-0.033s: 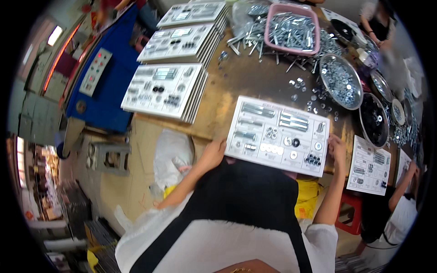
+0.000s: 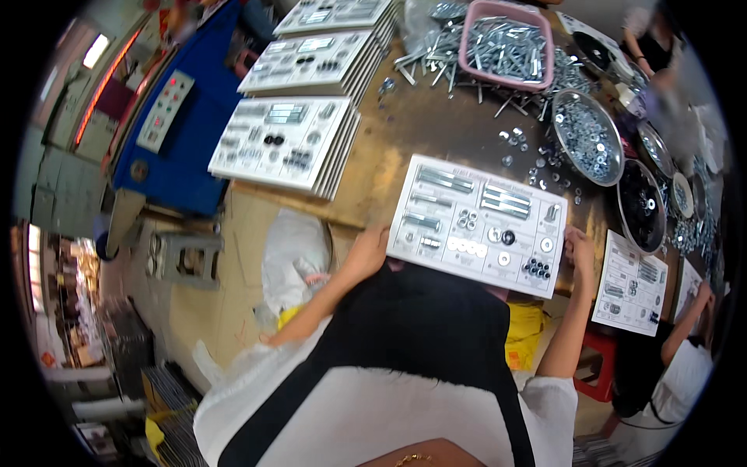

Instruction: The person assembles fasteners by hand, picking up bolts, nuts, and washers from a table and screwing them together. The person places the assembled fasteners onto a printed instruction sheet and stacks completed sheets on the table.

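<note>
White hardware board [image 2: 477, 227], apparently a holding step.
Pinched its side edges with left grip [image 2: 372, 251] and right grip [image 2: 579, 251]; likely needed level handling next.

The left grip [image 2: 370, 251] and right grip [image 2: 578, 252] hold a white hardware board [image 2: 478, 225] by opposite sides, printed face up. On the table [image 2: 443, 128], similar boards stand in stacks [image 2: 278, 138] to the left; beyond sits a pink basket [image 2: 510, 83] of bolts [image 2: 507, 48].
</note>
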Motion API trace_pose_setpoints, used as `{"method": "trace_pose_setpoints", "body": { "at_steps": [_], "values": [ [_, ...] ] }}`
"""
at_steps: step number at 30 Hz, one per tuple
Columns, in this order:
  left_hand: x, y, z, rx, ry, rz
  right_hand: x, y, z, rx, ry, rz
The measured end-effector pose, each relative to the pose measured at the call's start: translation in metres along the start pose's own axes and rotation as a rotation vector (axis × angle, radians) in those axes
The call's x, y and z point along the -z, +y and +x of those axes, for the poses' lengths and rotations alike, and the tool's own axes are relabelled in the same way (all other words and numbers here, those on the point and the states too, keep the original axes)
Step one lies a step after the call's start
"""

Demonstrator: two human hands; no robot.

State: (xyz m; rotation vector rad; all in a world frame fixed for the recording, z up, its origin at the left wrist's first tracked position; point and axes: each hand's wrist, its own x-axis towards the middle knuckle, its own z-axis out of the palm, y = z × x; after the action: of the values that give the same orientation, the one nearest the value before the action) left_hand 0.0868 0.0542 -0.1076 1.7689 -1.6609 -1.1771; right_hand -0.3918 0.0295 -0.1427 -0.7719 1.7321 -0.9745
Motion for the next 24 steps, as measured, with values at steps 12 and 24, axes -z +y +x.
{"method": "trace_pose_setpoints", "body": {
  "at_steps": [12,24],
  "values": [
    [-0.015,-0.038,0.027,-0.046,-0.101,-0.877,0.017,-0.004,0.018,-0.075,-0.191,0.031],
    [0.089,0.006,-0.012,-0.006,0.014,-0.893,-0.021,-0.121,-0.036,0.064,-0.254,0.029]
  ]
}}
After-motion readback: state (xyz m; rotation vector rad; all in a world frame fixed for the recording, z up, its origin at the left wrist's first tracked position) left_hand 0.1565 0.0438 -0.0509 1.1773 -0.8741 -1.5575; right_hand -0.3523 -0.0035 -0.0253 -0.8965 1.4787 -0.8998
